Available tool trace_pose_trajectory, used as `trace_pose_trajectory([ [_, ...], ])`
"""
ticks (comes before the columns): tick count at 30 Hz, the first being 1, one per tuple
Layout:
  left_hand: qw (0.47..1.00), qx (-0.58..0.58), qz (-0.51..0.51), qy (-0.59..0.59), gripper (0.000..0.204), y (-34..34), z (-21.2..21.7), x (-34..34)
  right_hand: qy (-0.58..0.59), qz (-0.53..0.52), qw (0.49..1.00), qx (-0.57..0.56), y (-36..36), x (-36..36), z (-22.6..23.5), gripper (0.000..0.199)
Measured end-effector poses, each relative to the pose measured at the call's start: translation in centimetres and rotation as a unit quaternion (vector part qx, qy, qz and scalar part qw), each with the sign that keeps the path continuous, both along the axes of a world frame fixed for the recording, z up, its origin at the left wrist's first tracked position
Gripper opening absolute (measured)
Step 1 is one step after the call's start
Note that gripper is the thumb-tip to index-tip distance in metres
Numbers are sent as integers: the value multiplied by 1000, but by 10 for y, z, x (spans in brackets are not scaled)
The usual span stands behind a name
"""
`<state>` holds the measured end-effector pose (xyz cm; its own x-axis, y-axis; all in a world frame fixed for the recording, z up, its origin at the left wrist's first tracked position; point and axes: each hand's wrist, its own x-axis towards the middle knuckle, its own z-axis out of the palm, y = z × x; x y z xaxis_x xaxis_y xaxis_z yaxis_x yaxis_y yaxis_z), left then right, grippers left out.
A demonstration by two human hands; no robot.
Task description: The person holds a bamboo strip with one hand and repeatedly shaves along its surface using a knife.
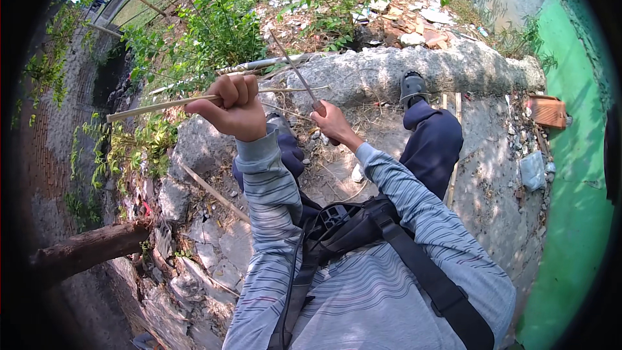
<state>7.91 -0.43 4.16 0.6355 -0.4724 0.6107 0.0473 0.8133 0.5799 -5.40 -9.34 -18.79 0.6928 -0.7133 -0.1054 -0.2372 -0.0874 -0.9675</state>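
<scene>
My left hand (230, 109) is closed in a fist around a long pale strip (159, 104) that looks like split bamboo. The strip's thicker end points left, and a thinner part comes out to the right of the fist. In my right hand (337, 124) is the handle of a knife (295, 70) with a long, narrow blade. The blade slants up and left, crossing the thin part of the strip just right of my left hand; whether they touch I cannot tell.
A low, rough concrete ledge (369, 71) runs ahead of my feet, with leafy plants (223, 32) and rubble beyond. Other sticks (214, 191) lie about. A log (91, 249) is at left. By the green surface (573, 188) at right are an orange-brown block (547, 111) and a pale plastic bag (532, 171).
</scene>
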Motion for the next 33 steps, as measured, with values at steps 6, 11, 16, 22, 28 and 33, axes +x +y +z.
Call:
trace_pose_trajectory([
  [6,998,14,65,7,72,-1,9,4,-88,93,991,49,16,1,84,31],
  [11,995,38,94,5,72,-3,18,-5,-149,158,974,62,29,9,104,23],
  [16,998,44,-1,34,75,9,12,5,-126,96,984,87,28,11,86,28],
  [22,997,23,-72,4,75,17,-2,12,-87,81,978,171,21,3,72,22],
  [28,997,18,-77,-1,76,15,-6,8,-115,117,980,113,19,2,99,23],
  [33,996,28,-88,-4,75,17,-6,14,-64,103,989,89,13,4,79,27],
])
